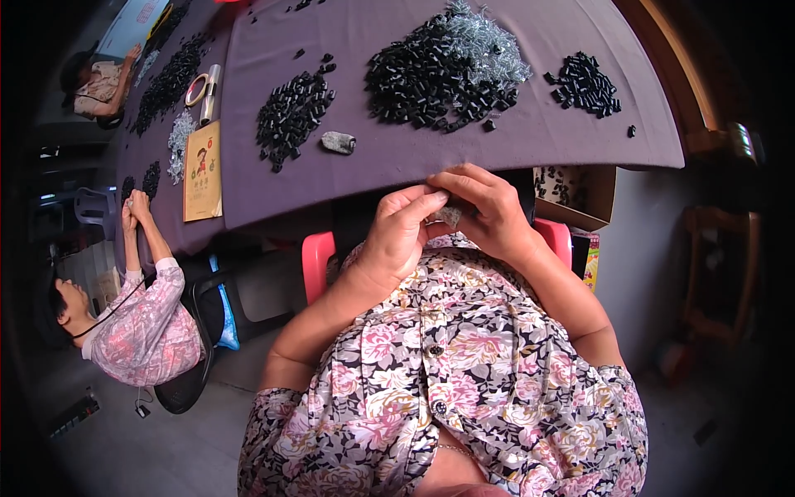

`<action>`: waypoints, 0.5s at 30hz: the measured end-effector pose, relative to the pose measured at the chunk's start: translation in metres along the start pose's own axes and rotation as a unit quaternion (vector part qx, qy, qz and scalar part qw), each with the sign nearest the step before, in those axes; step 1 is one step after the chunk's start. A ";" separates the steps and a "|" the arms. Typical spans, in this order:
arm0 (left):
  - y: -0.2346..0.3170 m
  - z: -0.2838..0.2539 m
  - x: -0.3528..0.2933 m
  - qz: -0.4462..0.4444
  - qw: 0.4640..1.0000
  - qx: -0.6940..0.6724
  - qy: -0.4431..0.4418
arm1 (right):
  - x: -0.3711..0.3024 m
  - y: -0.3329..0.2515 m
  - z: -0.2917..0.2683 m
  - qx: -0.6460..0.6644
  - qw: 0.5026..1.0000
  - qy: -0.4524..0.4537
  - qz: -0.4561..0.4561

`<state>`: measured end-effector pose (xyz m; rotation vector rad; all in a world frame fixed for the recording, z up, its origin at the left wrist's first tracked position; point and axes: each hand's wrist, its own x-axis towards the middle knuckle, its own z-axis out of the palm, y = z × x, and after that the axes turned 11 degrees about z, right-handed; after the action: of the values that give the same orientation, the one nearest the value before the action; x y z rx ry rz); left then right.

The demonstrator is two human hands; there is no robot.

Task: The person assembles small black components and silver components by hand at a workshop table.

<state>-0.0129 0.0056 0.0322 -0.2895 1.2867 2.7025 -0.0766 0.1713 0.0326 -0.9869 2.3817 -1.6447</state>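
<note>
My left hand [401, 232] and my right hand [487, 207] meet close to my chest, just below the near edge of the purple-covered table [397, 161]. Between their fingertips they pinch a small grey block [449, 216], mostly hidden by the fingers. On the table straight ahead lies a big heap of small black tube pieces [426, 79] with a tangle of silvery metal springs [489, 41] on top of it. Smaller black piles sit to the left [290, 112] and right [586, 83]. A second grey block [338, 142] rests near the table edge.
A co-worker in a pink floral shirt [145, 319] sits at my left with hands raised at the table; another person [99, 83] sits at the far end. A yellow booklet [203, 170], tape roll [197, 89], cardboard box [575, 195] under the table, pink chair [316, 261].
</note>
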 end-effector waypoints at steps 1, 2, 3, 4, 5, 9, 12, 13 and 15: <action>0.002 0.002 0.000 -0.009 1.000 0.001 0.006 | 0.000 0.000 0.000 0.000 1.000 -0.002 -0.001; 0.003 0.002 0.000 -0.018 1.000 0.001 0.013 | -0.001 0.001 -0.001 0.000 1.000 -0.002 -0.001; 0.003 -0.001 -0.001 -0.018 1.000 0.001 0.013 | -0.001 0.000 -0.002 0.008 1.000 -0.009 0.009; 0.003 -0.005 -0.001 -0.035 0.999 -0.018 -0.005 | -0.001 0.000 -0.003 0.016 1.000 -0.015 0.018; 0.003 -0.008 -0.001 -0.052 0.998 -0.037 -0.022 | -0.001 -0.002 -0.003 0.016 1.000 -0.016 0.018; 0.006 -0.003 -0.003 -0.046 0.999 -0.012 -0.023 | -0.002 -0.003 -0.002 0.030 0.999 -0.023 0.024; 0.006 -0.002 -0.004 -0.040 0.999 0.020 -0.032 | -0.002 -0.004 -0.002 0.030 0.999 -0.024 0.024; 0.004 -0.004 -0.003 -0.036 0.999 0.011 -0.034 | -0.002 -0.004 -0.002 0.030 0.999 -0.025 0.025; 0.000 -0.006 -0.003 -0.032 0.999 0.003 -0.036 | -0.002 -0.004 -0.002 0.029 0.999 -0.028 0.019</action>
<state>-0.0089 0.0006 0.0287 -0.2264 1.2434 2.6297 -0.0743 0.1734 0.0364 -0.9599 2.2893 -1.6399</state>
